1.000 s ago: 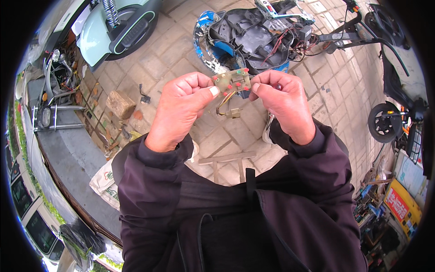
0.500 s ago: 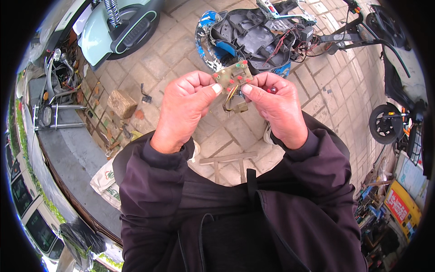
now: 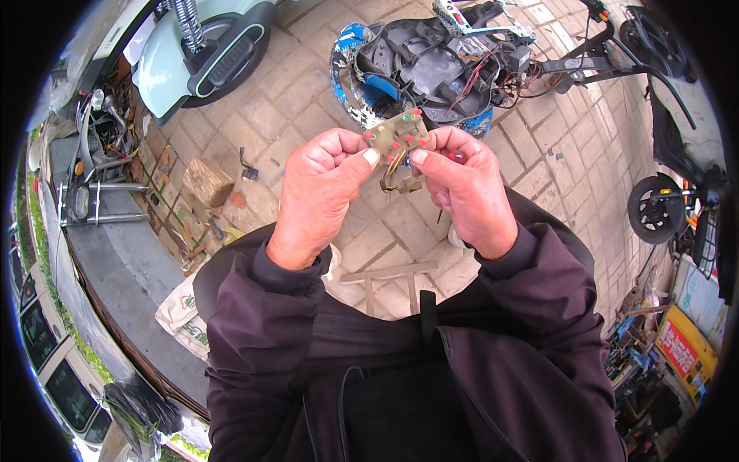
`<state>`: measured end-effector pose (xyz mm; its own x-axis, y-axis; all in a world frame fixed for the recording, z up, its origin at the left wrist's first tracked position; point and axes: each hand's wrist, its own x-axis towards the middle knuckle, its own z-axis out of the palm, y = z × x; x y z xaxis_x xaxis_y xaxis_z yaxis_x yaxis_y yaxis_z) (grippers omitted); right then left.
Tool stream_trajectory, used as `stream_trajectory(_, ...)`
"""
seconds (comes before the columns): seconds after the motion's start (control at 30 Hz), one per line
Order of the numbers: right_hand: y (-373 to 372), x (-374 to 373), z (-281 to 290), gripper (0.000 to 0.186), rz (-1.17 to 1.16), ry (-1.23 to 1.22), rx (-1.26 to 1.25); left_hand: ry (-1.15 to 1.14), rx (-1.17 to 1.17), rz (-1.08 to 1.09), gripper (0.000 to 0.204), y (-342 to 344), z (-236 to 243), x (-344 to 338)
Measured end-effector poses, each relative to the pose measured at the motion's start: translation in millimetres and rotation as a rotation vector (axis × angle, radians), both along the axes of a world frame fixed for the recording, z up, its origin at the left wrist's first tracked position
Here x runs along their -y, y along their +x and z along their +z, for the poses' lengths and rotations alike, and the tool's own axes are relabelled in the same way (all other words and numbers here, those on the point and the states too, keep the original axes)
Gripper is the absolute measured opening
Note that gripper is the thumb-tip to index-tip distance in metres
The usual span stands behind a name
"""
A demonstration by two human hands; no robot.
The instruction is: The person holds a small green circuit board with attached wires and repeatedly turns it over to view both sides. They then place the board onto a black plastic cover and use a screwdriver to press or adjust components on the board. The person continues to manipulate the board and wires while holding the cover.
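Observation:
Between both my hands is a small tan circuit board (image 3: pixel 396 132) with red and green LEDs on its face. My left hand (image 3: pixel 319 185) pinches its left edge between thumb and finger. On the right edge, my right hand (image 3: pixel 469 181) pinches it the same way. Its fingers also curl round something thin and dark with a red part, mostly hidden in the palm. Short wires with a pale plug connector (image 3: pixel 409 185) dangle below the board. Just beyond it lies a blue, white and black plastic vehicle body (image 3: pixel 431 65) with loose wires.
A wooden block (image 3: pixel 208 182) and small debris lie on the paving at left. A pale green scooter part (image 3: pixel 181 73) stands far left. At right are a small black wheel (image 3: pixel 656 209) and a yellow box (image 3: pixel 685 354). A wooden stool frame (image 3: pixel 389 272) shows between my legs.
The board and both hands have come slightly nearer to me. A thin dark tip now shows below my right hand. The grip on the board stays the same.

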<state>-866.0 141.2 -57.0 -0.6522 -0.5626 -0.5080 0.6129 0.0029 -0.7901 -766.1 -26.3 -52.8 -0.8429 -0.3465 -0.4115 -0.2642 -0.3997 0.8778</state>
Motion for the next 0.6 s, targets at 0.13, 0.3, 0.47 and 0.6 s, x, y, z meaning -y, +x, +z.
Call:
stream_trajectory(0.13,1.8,1.4,-0.3,0.020,0.020,-0.006,-0.030,-0.054,-0.034,0.011,0.009,-0.8,-3.5,-3.6)
stream_trajectory(0.3,2.8,4.7,0.8,0.018,0.002,0.048,-0.036,-0.067,-0.098,0.035,0.007,1.0,-4.3,-13.3)
stream_trajectory(0.47,4.3,6.1,2.4,0.016,-0.030,0.019,0.003,-0.116,-0.094,0.038,0.009,4.6,-6.8,-21.3)
stream_trajectory(0.6,3.4,7.6,1.0,0.016,-0.053,0.020,0.032,-0.106,-0.104,0.044,0.009,6.0,-13.1,-22.9)
